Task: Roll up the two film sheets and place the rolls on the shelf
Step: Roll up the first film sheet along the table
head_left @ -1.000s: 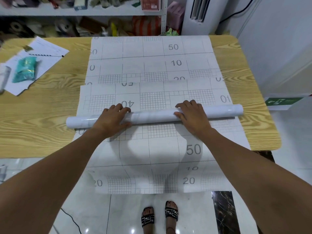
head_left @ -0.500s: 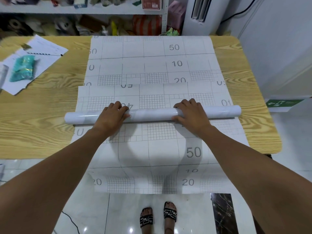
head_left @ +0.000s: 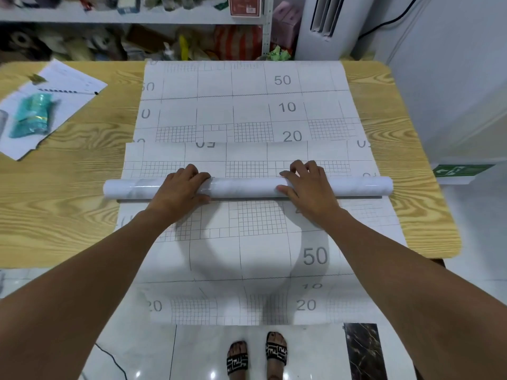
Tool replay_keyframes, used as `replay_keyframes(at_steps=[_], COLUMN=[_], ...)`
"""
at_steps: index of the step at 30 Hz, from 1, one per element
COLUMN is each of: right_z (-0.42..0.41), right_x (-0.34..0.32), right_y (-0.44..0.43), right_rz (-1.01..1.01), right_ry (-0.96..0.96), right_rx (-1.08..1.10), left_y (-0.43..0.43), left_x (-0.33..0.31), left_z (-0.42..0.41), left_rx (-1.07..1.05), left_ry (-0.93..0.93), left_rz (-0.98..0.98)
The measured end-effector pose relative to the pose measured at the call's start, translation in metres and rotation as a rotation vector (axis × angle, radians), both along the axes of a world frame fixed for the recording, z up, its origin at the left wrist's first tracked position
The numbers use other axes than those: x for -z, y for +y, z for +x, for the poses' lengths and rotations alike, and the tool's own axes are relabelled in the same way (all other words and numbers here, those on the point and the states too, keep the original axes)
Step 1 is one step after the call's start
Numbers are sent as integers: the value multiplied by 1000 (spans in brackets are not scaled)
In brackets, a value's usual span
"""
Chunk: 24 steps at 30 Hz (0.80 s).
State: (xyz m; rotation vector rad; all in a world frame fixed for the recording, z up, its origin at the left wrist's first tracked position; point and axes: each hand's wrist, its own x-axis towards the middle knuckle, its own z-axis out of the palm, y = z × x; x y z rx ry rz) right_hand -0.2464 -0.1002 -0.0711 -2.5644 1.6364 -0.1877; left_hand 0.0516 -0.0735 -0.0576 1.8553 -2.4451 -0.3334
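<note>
A partly rolled film roll (head_left: 244,187), white with a marbled outside, lies crosswise on the wooden table (head_left: 68,201). My left hand (head_left: 181,190) and my right hand (head_left: 310,187) both rest on it, fingers curled over its far side and thumbs on the near side. Beyond the roll, the flat rest of this gridded sheet (head_left: 247,154) shows upside-down numbers. A second gridded sheet (head_left: 247,105) lies flat under it, reaching the table's far edge, and appears to hang off the near edge. The shelf (head_left: 137,16) stands behind the table.
White papers (head_left: 68,86), a pen (head_left: 68,91) and a teal packet (head_left: 33,116) lie at the table's far left. The shelf is crowded with boxes and bags. A white appliance (head_left: 323,26) stands at the back right. My sandalled feet (head_left: 255,355) are on the tiled floor.
The roll has turned a little away from me, covering the "40" printed on the sheet. Both hands stayed on it, with the fingers now curled further over the top.
</note>
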Motion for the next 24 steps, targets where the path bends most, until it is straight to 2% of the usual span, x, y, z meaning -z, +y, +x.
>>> replay_keyframes(at_steps=[9, 15, 19, 24], right_z=[-2, -1, 1, 3], right_x=[4, 6, 5, 6], right_y=[-7, -20, -26, -32], right_rz=[-32, -61, -88, -92], right_ry=[-77, -51, -32, 10], right_rx=[-30, -22, -16, -11], left_y=[-10, -13, -18, -28], left_x=[-5, -3, -3, -3], left_z=[4, 0, -1, -2], left_rx=[-5, -50, -37, -39], left_ry=[-18, -46, -121, -105], left_rz=[-48, -95, -48, -61])
